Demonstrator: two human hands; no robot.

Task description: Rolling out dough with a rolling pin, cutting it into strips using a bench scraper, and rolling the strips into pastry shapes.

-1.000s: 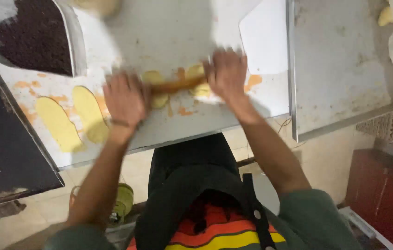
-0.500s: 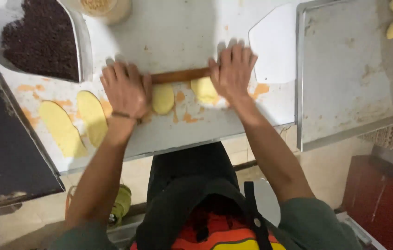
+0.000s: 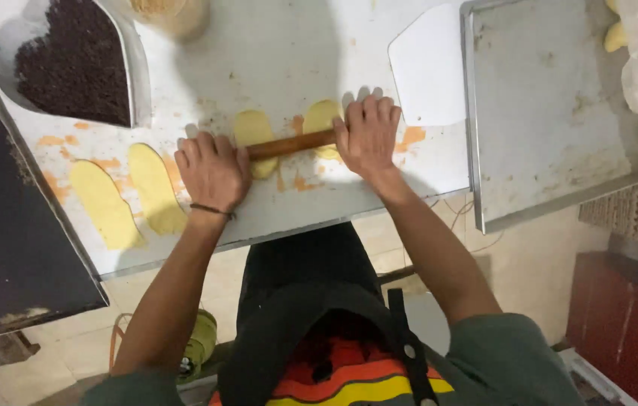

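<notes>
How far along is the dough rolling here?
Done: two flat ovals lie at the left of the table. In hand: left hand and right hand press the rolling pin over two more pieces. Left: lumps wait beside the tray.

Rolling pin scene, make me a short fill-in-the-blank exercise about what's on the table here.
1. Both hands, the left hand and the right hand, press on a wooden ____.
2. The rolling pin lies across two pieces of ____ dough.
3. The heart-shaped bowl holds ____ sprinkles.
4. The metal tray sits to the person's ____.

Missing words: rolling pin; yellow; dark; right
</notes>
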